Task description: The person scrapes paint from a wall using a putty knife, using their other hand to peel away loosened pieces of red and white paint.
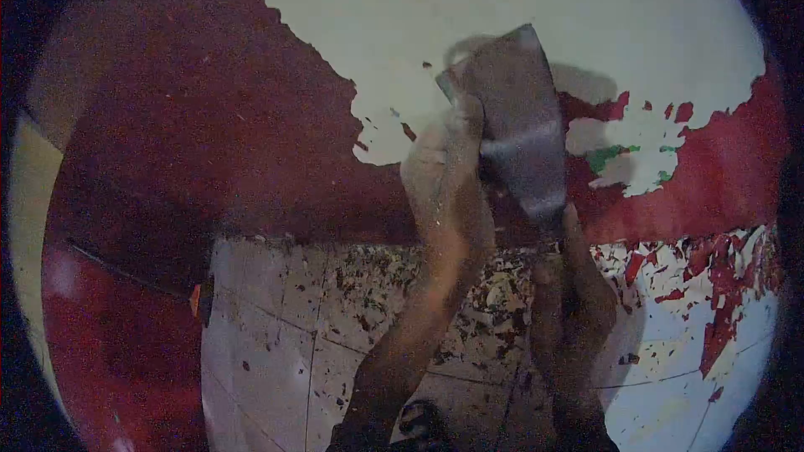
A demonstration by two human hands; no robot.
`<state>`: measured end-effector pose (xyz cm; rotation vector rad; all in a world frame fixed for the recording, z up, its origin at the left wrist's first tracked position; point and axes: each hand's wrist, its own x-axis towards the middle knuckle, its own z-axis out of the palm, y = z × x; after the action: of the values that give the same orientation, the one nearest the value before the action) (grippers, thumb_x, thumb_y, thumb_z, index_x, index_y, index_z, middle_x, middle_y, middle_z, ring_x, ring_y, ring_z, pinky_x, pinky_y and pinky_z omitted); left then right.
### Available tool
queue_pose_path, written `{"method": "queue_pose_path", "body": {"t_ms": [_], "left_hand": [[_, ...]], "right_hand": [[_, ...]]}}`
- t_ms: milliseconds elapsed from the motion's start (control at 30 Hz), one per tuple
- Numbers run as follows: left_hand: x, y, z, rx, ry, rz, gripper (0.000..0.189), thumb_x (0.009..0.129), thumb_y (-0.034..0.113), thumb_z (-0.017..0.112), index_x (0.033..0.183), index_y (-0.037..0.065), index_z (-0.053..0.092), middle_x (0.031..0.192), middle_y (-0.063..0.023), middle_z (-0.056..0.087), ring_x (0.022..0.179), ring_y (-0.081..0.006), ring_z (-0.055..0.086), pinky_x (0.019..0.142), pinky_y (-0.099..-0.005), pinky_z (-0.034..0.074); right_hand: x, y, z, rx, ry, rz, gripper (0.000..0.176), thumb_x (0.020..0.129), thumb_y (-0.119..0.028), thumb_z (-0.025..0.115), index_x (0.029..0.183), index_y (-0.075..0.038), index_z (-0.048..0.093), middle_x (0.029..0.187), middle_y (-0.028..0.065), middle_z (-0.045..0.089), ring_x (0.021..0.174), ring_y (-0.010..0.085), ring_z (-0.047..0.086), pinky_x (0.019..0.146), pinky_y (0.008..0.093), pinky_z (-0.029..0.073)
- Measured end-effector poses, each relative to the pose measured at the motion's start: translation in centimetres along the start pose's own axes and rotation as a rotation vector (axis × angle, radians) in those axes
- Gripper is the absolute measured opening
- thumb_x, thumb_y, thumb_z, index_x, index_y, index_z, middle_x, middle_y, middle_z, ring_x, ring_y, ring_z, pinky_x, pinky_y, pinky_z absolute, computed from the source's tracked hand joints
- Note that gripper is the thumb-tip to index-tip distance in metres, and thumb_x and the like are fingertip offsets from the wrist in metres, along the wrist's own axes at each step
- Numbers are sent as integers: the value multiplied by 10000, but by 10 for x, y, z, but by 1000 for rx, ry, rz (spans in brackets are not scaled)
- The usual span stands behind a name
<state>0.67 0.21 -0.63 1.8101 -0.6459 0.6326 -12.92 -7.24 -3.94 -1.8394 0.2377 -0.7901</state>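
A wide metal scraper [523, 130] is held up in front of the wall, its broad blade pointing upward. My right hand [565, 272] is wrapped round its handle below the blade. At the blade's left side is my left hand [448, 151], with its fingers at the edge and something small and pale, too blurred to name, by the fingertips. Behind the blade, the wall shows dark red paint [226, 134] with a ragged edge against a bare pale area [653, 17].
Paint flakes [502, 293] litter the tiled floor [260, 326] along the wall's foot. Green and red patches [607, 155] remain on the wall at right. A red surface [126, 326] stands at lower left. A dark round shape [419, 418] shows between my forearms.
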Motion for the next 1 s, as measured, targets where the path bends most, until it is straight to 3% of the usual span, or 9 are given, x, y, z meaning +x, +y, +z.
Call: {"method": "queue_pose_path", "body": {"t_ms": [33, 100, 267, 333, 633, 733, 767, 933, 1000], "left_hand": [[1, 0, 0, -125, -1, -53, 213, 929, 185, 513, 1000, -6, 573, 805, -79, 578, 681, -197, 537, 583, -343, 438], [3, 8, 0, -333, 9, -178, 211, 932, 213, 529, 970, 10, 576, 804, -51, 566, 690, -160, 513, 604, -314, 424], [3, 15, 3, -432, 45, -360, 202, 928, 225, 549, 940, 26, 580, 807, -26, 559, 708, -124, 496, 636, -285, 415], [4, 19, 4, -494, 38, -376, 200, 926, 230, 558, 928, 32, 582, 808, -16, 557, 715, -110, 489, 648, -274, 411], [7, 48, 8, -815, 144, -543, 163, 918, 214, 586, 892, 53, 587, 815, 8, 563, 755, -74, 503, 711, -263, 428], [6, 32, 7, -581, 159, -523, 141, 918, 195, 583, 906, 55, 588, 813, 3, 566, 770, -84, 528, 712, -282, 450], [10, 39, 6, -691, 143, -546, 135, 918, 190, 581, 902, 56, 587, 805, 6, 557, 758, -81, 518, 691, -276, 443], [22, 46, 0, -893, 69, -527, 181, 922, 182, 543, 1002, 23, 574, 852, -55, 568, 798, -140, 539, 704, -311, 449], [17, 36, 2, -893, 44, -475, 243, 923, 184, 521, 1073, -1, 568, 895, -99, 586, 841, -183, 566, 739, -342, 462]], "right_hand": [[3, -2, -2, -2, 17, -57, 479, 907, -138, 500, 1326, 77, 412, 1177, 239, 585, 934, 198, 616, 816, 306, 470], [2, -14, -3, 16, -72, 107, 473, 914, -139, 489, 1333, 68, 411, 1128, 227, 607, 857, 185, 610, 766, 301, 473], [4, 1, -6, -148, -6, -132, 458, 926, -138, 464, 1342, 46, 414, 854, 117, 631, 672, 129, 545, 625, 264, 446], [5, -31, -15, 41, -119, 117, 453, 929, -139, 459, 1340, 46, 416, 811, 97, 616, 697, 135, 561, 638, 263, 453], [-2, 5, 4, -5, 10, -1, 457, 915, -126, 500, 1331, 47, 428, 1021, 178, 637, 870, 188, 610, 760, 301, 479], [-3, 14, 5, 0, 19, 6, 460, 910, -127, 507, 1330, 46, 429, 1094, 194, 622, 934, 187, 611, 804, 309, 481], [-3, 15, 4, -1, 15, 14, 461, 911, -130, 506, 1330, 45, 429, 1111, 197, 619, 943, 185, 610, 810, 309, 482], [3, 0, -2, -1, -5, -12, 461, 924, -168, 491, 1333, 37, 428, 1118, 181, 625, 874, 153, 609, 758, 279, 486], [9, -17, -2, -21, -88, 124, 460, 926, -170, 493, 1333, 34, 429, 1104, 179, 631, 838, 141, 603, 732, 269, 483]]}}
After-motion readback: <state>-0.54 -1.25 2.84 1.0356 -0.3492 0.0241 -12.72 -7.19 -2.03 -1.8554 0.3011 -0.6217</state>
